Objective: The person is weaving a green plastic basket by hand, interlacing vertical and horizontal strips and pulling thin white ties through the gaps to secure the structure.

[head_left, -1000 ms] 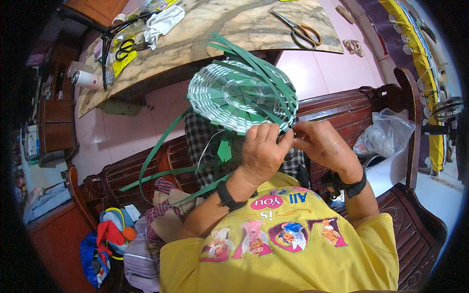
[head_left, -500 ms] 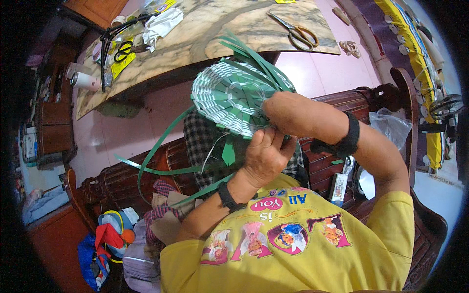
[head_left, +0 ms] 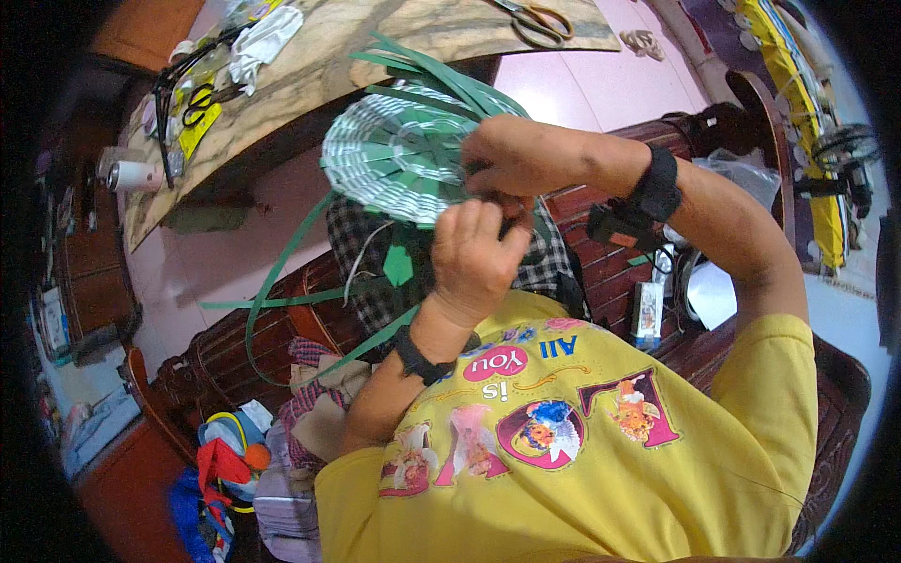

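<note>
A round woven basket piece (head_left: 375, 178), green with white weaving, rests over my lap, tilted. Long loose green strips (head_left: 450, 75) stick out from its far side, and another strip (head_left: 272, 258) loops down on the left. At the near right rim, my left hand (head_left: 476, 249) pinches with bent fingers. My right hand (head_left: 497, 155) reaches across the piece's right side, its fingers curled down and mostly hidden behind the hand. Exactly what lies between the right fingers is out of sight. A short green strip end (head_left: 398, 266) hangs below the rim.
A marble-patterned table (head_left: 375, 66) stands ahead, with large scissors (head_left: 537, 26), small black scissors (head_left: 198, 105), a white cloth (head_left: 265, 47) and a white cup (head_left: 134, 175). The dark wooden bench (head_left: 225, 357) holds folded cloth (head_left: 324, 422) at left and a plastic bag (head_left: 746, 178) at right.
The whole view has shifted, so table, basket piece and hands all sit further up and left. My left hand's fingers have shifted slightly at the rim; my right hand stays over the right side.
</note>
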Available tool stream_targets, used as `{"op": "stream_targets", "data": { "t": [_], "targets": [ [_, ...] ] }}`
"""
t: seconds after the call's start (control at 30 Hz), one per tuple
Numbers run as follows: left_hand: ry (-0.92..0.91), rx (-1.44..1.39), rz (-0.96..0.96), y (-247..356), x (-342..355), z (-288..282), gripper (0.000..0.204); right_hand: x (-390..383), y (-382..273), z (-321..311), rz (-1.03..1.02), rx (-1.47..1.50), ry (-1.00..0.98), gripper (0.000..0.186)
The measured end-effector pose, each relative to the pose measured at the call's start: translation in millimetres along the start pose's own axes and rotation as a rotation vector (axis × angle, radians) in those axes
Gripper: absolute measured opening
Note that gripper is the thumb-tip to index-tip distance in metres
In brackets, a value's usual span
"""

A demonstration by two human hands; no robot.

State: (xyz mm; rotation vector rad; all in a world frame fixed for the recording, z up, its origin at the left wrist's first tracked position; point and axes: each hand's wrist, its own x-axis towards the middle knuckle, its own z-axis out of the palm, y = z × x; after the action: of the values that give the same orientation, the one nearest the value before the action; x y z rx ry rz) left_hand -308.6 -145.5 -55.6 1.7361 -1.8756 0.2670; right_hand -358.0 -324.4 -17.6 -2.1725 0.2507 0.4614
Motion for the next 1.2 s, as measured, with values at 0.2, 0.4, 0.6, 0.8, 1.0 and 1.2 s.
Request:
{"op": "stream_targets", "data": {
  "t": [0.2, 0.4, 0.6, 0.8, 1.0, 1.2],
  "targets": [
    [0.126, 0.069, -0.085, -6, -1, 4, 0.017, 32, -5, 7, -0.397, -0.048, 0.436, 0.017],
    [0.149, -0.018, -0.175, -5, 0, -8, 0.019, 82, -51, -47, -0.189, -0.096, 0.559, 0.022],
    [0.146, -0.03, -0.187, -20, 4, -12, 0.018, 182, -50, -97, -0.348, -0.756, 0.712, 0.018],
    [0.117, -0.014, -0.214, -28, 5, -20, 0.024, 205, -99, -135, 0.02, -1.119, 0.357, 0.024],
    [-0.133, 0.146, -0.214, -36, 26, -30, 0.056, 224, -80, -147, -0.21, -1.271, 0.287, 0.021],
    [-0.125, 0.193, -0.218, -50, 15, -23, 0.053, 213, -53, -131, -0.495, -0.665, 0.733, 0.02]
  ]
}}
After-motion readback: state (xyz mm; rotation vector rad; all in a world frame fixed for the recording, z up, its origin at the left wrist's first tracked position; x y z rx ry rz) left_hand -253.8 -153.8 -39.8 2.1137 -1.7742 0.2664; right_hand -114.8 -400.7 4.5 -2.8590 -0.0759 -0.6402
